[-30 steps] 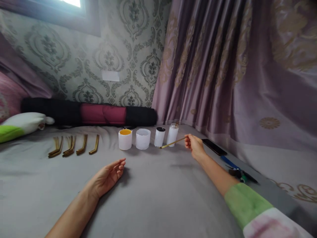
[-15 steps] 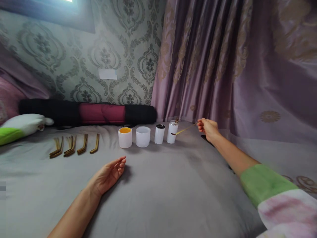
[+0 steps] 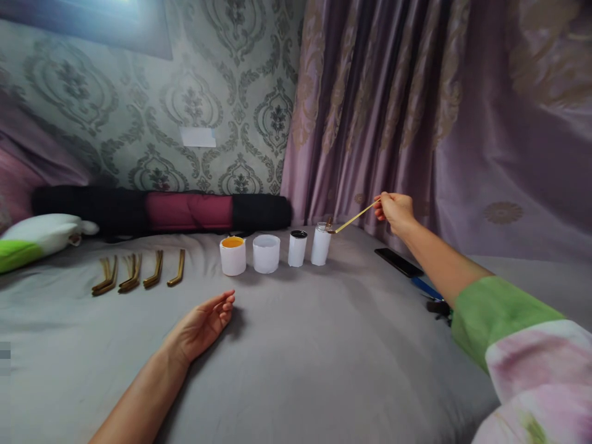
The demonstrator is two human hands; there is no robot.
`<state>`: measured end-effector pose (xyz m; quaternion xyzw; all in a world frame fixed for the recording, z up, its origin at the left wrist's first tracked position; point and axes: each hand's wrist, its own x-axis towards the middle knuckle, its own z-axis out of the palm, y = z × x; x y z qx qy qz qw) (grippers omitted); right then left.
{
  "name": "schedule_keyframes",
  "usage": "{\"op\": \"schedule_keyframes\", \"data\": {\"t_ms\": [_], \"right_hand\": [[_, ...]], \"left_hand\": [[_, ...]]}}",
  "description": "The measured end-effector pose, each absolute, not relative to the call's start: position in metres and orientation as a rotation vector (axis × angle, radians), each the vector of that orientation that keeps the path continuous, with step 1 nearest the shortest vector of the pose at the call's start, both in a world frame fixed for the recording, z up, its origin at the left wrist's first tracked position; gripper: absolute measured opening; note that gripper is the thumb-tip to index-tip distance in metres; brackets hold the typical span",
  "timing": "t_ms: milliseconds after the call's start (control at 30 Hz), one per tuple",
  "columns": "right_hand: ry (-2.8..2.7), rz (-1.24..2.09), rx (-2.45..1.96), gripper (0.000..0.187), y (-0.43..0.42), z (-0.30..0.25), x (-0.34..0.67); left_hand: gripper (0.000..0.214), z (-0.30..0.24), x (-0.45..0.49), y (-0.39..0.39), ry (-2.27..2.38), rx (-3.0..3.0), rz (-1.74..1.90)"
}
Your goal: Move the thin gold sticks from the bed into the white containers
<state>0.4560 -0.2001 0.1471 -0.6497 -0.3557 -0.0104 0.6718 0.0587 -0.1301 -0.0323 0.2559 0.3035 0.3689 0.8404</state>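
My right hand [image 3: 392,211] pinches one end of a thin gold straw [image 3: 354,217], raised above the grey sheet; the straw's far tip points down at the rim of the rightmost white cup [image 3: 320,244], which holds another gold piece. To its left stand a black-topped white cup [image 3: 297,247], a wider white cup [image 3: 266,253] and a white cup with an orange inside [image 3: 232,255]. My left hand [image 3: 202,327] rests palm-up on the sheet in front of the cups, fingers loosely apart, holding nothing.
Several bent gold straws [image 3: 137,272] lie in a row at the left. A black and maroon bolster [image 3: 161,211] runs along the wall, with a white and green pillow [image 3: 37,237] at far left. A black phone [image 3: 398,261] and blue-handled tool [image 3: 430,293] lie by the curtain [image 3: 439,123].
My right hand has lifted and moved right and back with the gold straw, bringing its tip from in front of the cups up to the rightmost cup's rim. My left hand stayed still.
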Motion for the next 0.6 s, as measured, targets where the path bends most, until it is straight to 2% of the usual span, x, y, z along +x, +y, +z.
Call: {"op": "schedule_keyframes", "data": {"t_ms": [600], "right_hand": [[-0.828, -0.245, -1.507, 0.022, -0.157, 0.163, 0.466]], "left_hand": [[0.016, -0.033, 0.057, -0.130, 0.642, 0.544, 0.780]]}}
